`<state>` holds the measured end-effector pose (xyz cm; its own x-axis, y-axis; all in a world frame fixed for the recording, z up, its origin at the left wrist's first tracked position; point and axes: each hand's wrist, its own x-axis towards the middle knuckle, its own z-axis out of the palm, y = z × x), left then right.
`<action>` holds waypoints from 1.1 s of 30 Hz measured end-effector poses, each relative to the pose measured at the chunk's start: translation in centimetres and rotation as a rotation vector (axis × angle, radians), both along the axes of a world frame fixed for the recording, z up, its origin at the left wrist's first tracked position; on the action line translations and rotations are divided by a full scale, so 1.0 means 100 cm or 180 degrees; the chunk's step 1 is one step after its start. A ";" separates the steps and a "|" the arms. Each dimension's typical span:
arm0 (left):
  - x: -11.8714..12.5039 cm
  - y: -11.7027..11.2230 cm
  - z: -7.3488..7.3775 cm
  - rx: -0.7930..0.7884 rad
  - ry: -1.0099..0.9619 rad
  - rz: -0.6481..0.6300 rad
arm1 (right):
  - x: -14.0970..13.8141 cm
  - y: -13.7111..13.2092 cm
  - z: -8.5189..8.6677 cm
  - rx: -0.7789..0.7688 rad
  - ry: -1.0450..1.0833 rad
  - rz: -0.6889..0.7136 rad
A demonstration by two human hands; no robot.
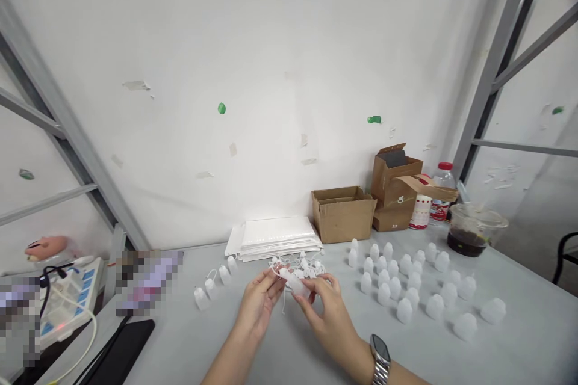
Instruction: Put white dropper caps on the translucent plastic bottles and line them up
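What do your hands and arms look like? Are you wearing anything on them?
The left hand and right hand are bare, with no gloves and no sleeves showing. Near the right hand, around the wrist, sits a watch with a silver metal link band and a dark face.

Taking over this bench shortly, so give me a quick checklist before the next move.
1. Translucent plastic bottle held by left hand and right hand: ok.
2. White cord seated on that bottle: cannot tell, fingers cover its neck.
3. Corded bottles left of the hands, apart from the others: ok.
4. Bottles grouped at right show no cords: ok.
5. Cord tangle clear of the white padded mailers: cannot tell, they look very close.
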<state>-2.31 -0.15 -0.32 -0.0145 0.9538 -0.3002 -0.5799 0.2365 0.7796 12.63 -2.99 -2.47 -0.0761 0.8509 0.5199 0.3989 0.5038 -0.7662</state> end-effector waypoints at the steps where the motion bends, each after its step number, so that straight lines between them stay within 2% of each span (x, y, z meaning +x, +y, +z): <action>1: 0.000 0.001 0.000 -0.0016 -0.0020 0.0031 | -0.001 -0.001 0.001 -0.0110 0.0025 0.0076; 4: -0.001 0.002 0.001 0.0109 -0.0032 0.0078 | -0.003 -0.004 0.004 -0.0541 0.0150 0.0240; 7: -0.002 0.002 0.006 0.0372 0.0030 -0.0140 | -0.004 -0.004 0.007 -0.0867 0.0193 0.0374; 9: -0.002 0.000 0.010 0.0503 0.0228 -0.0245 | -0.004 -0.002 0.007 -0.1015 0.0264 0.0469; 12: -0.002 -0.003 0.016 0.0655 0.0554 -0.0198 | -0.004 0.000 0.007 -0.1152 0.0402 0.0591; 22: 0.001 -0.005 0.018 0.0572 0.0509 -0.0444 | -0.005 -0.006 0.009 -0.0852 0.0011 0.0100; 27: 0.004 -0.006 0.015 0.0623 0.0549 -0.0356 | -0.006 -0.005 0.007 -0.0744 0.0200 0.0001; 29: 0.004 -0.005 0.014 0.0613 0.0505 -0.0337 | -0.006 -0.003 0.006 -0.1017 0.0582 0.0263; 33: 0.004 -0.005 0.013 0.0680 0.0309 -0.0448 | -0.006 0.004 0.007 -0.2087 0.1912 0.1309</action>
<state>-1.95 -0.65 1.01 0.1037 0.9900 -0.0957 -0.4730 0.1338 0.8708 12.00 -2.60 -1.81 -0.3085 0.9512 0.0026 -0.2605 -0.0819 -0.9620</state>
